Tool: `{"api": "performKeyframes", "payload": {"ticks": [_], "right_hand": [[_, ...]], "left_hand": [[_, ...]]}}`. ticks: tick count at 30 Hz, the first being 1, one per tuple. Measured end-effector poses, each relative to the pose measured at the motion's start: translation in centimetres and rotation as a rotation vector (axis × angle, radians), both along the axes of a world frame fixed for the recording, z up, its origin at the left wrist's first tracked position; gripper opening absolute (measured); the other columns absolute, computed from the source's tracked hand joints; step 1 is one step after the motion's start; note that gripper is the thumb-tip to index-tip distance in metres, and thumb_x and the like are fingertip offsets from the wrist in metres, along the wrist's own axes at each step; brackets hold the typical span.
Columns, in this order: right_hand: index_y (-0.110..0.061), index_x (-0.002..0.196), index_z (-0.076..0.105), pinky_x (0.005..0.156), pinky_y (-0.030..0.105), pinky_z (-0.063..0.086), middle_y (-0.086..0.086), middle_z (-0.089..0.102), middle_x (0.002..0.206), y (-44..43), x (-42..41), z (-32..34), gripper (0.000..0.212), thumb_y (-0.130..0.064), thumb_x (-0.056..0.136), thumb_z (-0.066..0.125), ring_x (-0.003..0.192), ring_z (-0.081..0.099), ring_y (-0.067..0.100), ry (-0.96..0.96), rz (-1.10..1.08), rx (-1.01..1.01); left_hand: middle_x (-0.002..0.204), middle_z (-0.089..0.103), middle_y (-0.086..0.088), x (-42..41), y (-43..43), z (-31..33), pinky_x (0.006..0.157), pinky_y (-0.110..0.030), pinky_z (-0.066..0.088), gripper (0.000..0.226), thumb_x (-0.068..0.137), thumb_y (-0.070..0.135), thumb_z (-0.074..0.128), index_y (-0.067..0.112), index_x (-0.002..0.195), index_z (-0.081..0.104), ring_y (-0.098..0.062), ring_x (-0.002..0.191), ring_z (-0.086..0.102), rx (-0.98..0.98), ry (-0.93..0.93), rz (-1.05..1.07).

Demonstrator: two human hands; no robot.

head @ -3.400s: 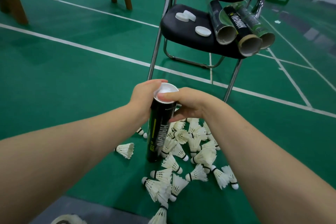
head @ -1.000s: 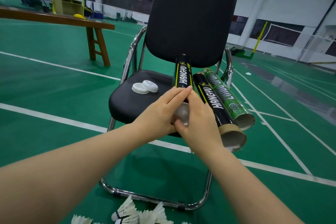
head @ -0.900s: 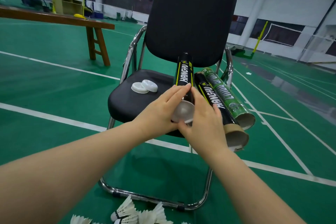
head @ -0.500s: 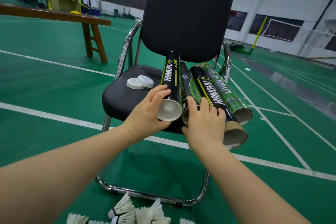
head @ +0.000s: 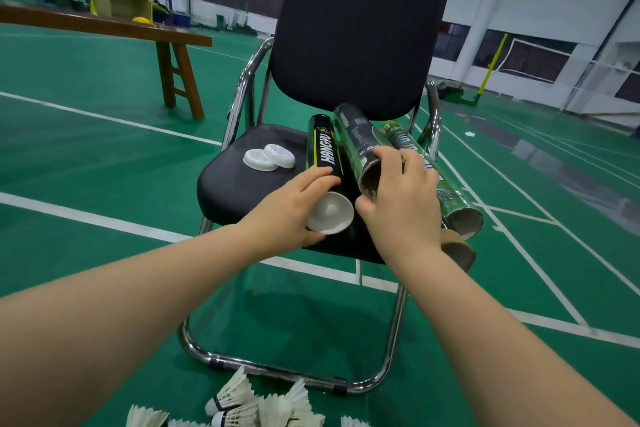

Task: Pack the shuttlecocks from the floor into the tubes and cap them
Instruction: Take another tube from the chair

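Head view: our left hand (head: 294,208) curled round the capped end of the black tube (head: 323,152), which lay on the seat (head: 235,184) near its front edge. Our right hand (head: 405,198) gripped an open tube (head: 356,139), tilted up off the seat. Two other tubes (head: 450,198), also open, overhung the front right corner. We judged that a nudge from the lifted one could roll them onto the shuttlecocks (head: 239,399) on the floor (head: 104,156). Two caps (head: 268,159) sat back left.

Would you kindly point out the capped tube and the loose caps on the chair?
capped tube (head: 325,158): head view, its lettered black side.
loose caps (head: 269,157): head view, where the two overlap.
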State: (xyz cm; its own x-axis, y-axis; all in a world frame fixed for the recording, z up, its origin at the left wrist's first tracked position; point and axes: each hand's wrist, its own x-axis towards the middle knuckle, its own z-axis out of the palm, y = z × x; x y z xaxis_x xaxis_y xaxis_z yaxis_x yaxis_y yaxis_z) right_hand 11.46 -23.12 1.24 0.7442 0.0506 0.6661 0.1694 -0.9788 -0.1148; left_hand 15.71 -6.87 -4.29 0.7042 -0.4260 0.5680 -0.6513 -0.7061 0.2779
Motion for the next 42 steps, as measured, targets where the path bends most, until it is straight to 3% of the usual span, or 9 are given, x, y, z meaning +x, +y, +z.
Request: {"api": "performKeyframes", "payload": {"ticks": [6,11,13,16,20,22,26,32,42], "right_hand": [[-0.016,0.126,0.047,0.084,0.042,0.041,0.016,0.044,0.132,0.1,-2.0,0.7,0.053,-0.016,0.076,0.068,0.107,0.044,0.039,-0.179,0.107,0.122],[-0.019,0.124,0.043,0.089,0.042,0.040,0.017,0.046,0.130,0.4,-3.1,0.4,0.059,-0.016,0.072,0.070,0.107,0.046,0.039,-0.244,0.172,0.133],[-0.023,0.124,0.039,0.089,0.040,0.040,0.016,0.046,0.131,0.6,-3.6,-0.1,0.061,-0.017,0.071,0.070,0.109,0.046,0.037,-0.239,0.185,0.143],[-0.024,0.123,0.038,0.086,0.040,0.043,0.017,0.047,0.131,0.9,-4.4,-1.1,0.059,-0.020,0.071,0.067,0.110,0.047,0.038,-0.239,0.208,0.141],[-0.023,0.121,0.039,0.085,0.044,0.046,0.017,0.049,0.128,0.7,-4.9,-2.0,0.065,-0.016,0.068,0.075,0.108,0.050,0.040,-0.244,0.204,0.108],[-0.023,0.121,0.039,0.086,0.045,0.046,0.017,0.050,0.128,0.5,-5.2,-2.3,0.065,-0.016,0.068,0.075,0.108,0.050,0.040,-0.247,0.209,0.114],[-0.023,0.122,0.040,0.086,0.046,0.046,0.016,0.049,0.129,0.7,-6.0,-2.5,0.063,-0.017,0.068,0.072,0.107,0.049,0.039,-0.234,0.221,0.116],[-0.021,0.119,0.043,0.079,0.041,0.050,0.017,0.053,0.125,2.0,-8.1,-2.3,0.067,-0.015,0.063,0.079,0.103,0.053,0.040,-0.239,0.200,0.080],[-0.019,0.118,0.044,0.080,0.044,0.051,0.020,0.055,0.122,4.7,-13.9,-0.4,0.071,-0.013,0.058,0.081,0.100,0.055,0.042,-0.230,0.183,0.102]], "left_hand": [[0.159,0.011,-0.002,0.5,0.6,0.2,0.115,-0.043,0.019,0.117,0.064,0.036,0.085,0.027,0.151,0.008,-0.024,0.143,0.018,0.113,0.105,0.089],[0.137,0.047,-0.006,1.7,1.6,-0.7,0.104,-0.043,0.036,0.097,0.086,0.025,0.067,0.032,0.151,-0.005,-0.026,0.122,0.047,0.270,0.204,0.227],[0.124,0.056,-0.007,1.9,1.5,-0.6,0.090,-0.043,0.046,0.082,0.091,0.023,0.059,0.030,0.152,0.005,-0.027,0.111,0.053,0.286,0.167,0.264],[0.118,0.061,-0.006,2.2,2.1,0.2,0.077,-0.042,0.051,0.043,0.095,0.017,0.049,0.024,0.137,0.043,-0.030,0.103,0.058,0.298,0.094,0.402],[0.107,0.062,-0.006,2.4,4.5,1.0,0.066,-0.033,0.044,0.024,0.095,0.018,0.046,0.022,0.112,0.061,-0.030,0.094,0.059,0.440,0.068,0.586],[0.111,0.060,-0.007,2.4,5.5,0.9,0.068,-0.032,0.041,0.028,0.097,0.021,0.043,0.020,0.116,0.063,-0.031,0.097,0.057,0.397,0.146,0.569],[0.143,0.045,-0.003,1.1,6.0,0.6,0.095,-0.036,0.041,0.051,0.093,0.035,0.056,0.019,0.140,0.043,-0.027,0.124,0.046,0.234,0.226,0.392],[0.153,0.031,-0.004,-3.3,3.9,3.0,0.110,-0.041,0.028,0.102,0.074,0.048,0.074,0.021,0.152,0.012,-0.026,0.138,0.031,0.063,0.048,0.208],[0.155,0.027,0.003,-11.2,2.7,7.5,0.109,-0.054,0.030,0.102,0.071,0.046,0.077,0.033,0.150,0.014,-0.020,0.141,0.027,0.137,-0.136,0.032]]}}
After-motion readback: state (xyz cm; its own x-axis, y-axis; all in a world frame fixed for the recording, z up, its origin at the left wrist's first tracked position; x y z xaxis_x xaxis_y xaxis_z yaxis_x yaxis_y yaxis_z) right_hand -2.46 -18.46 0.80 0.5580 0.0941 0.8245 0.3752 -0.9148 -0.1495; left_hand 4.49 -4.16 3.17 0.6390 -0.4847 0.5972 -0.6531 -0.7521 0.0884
